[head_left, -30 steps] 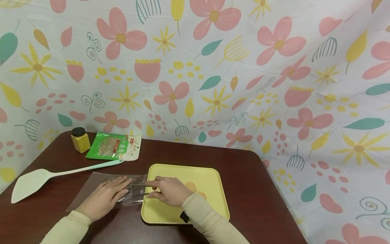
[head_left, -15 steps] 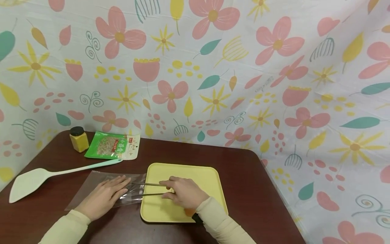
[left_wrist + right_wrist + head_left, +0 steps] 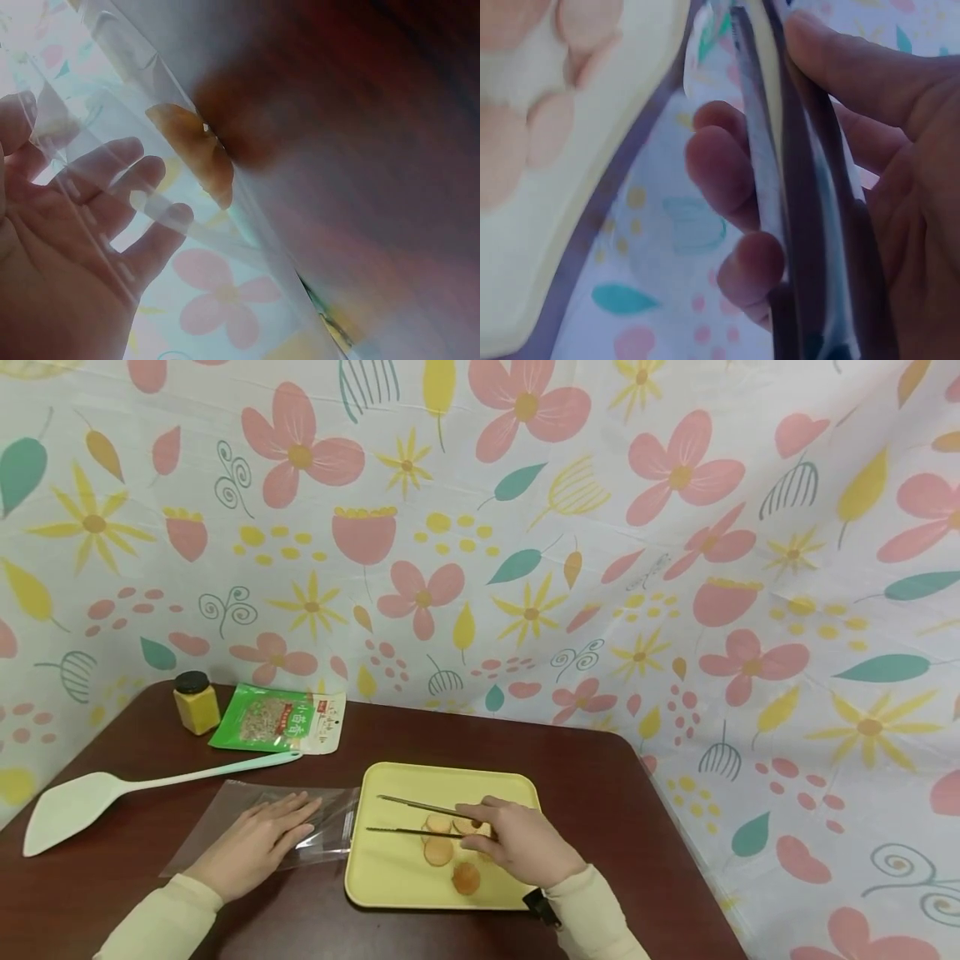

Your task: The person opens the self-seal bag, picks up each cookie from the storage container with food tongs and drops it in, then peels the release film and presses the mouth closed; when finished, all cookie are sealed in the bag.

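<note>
My left hand (image 3: 262, 839) lies flat, fingers extended, on a clear plastic bag (image 3: 206, 831) on the table. In the left wrist view, an orange-brown piece (image 3: 196, 154) appears at the bag beside the fingers; whether it is inside is unclear. My right hand (image 3: 521, 839) grips metal tongs (image 3: 420, 806) over a yellow tray (image 3: 397, 885). The tong arms point left, spread apart, with nothing visible between their tips. Several round tan slices (image 3: 438, 852) lie on the tray, partly hidden by the tongs and hand. A darker orange round piece (image 3: 466, 878) sits nearer the front.
Behind the left hand lies a pale spatula (image 3: 82, 810). A yellow jar with a black lid (image 3: 197, 706) and a green packet (image 3: 270, 720) stand towards the back left. A floral cloth (image 3: 480, 543) hangs behind the dark table (image 3: 585, 777).
The right hand has drawn the tongs rightward out of the bag's opening and over the tray, uncovering the slices. The tongs' arms have spread wider. The left hand stays on the bag.
</note>
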Motion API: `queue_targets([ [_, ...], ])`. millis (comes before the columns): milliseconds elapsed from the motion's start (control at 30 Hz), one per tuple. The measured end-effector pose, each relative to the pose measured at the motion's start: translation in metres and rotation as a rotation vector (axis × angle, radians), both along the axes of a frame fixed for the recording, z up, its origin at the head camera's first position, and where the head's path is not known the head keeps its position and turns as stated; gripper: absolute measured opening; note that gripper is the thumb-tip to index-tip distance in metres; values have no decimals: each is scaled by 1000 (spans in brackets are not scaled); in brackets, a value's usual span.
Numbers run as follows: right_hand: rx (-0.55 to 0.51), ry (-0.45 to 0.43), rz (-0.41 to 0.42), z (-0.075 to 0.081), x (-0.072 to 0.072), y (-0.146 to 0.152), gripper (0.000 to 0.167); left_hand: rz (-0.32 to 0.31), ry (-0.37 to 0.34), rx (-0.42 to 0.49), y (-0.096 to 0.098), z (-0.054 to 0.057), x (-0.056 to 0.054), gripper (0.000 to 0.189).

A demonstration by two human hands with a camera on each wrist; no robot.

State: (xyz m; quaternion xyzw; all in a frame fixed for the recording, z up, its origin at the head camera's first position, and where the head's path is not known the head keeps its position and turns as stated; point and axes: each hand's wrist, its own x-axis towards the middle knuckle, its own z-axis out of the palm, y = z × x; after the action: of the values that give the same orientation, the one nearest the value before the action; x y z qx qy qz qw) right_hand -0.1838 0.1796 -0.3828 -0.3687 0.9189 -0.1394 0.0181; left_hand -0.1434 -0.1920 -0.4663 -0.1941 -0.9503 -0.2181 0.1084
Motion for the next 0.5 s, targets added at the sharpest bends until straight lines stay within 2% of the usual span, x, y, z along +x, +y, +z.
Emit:
queue_targets([
  [200,-24,-51,-101,6,3,30,54,2,-5,2,-1,-2,-1,39],
  [500,-50,-85,-166,1,7,56,45,2,5,-1,0,-2,-1,39],
])
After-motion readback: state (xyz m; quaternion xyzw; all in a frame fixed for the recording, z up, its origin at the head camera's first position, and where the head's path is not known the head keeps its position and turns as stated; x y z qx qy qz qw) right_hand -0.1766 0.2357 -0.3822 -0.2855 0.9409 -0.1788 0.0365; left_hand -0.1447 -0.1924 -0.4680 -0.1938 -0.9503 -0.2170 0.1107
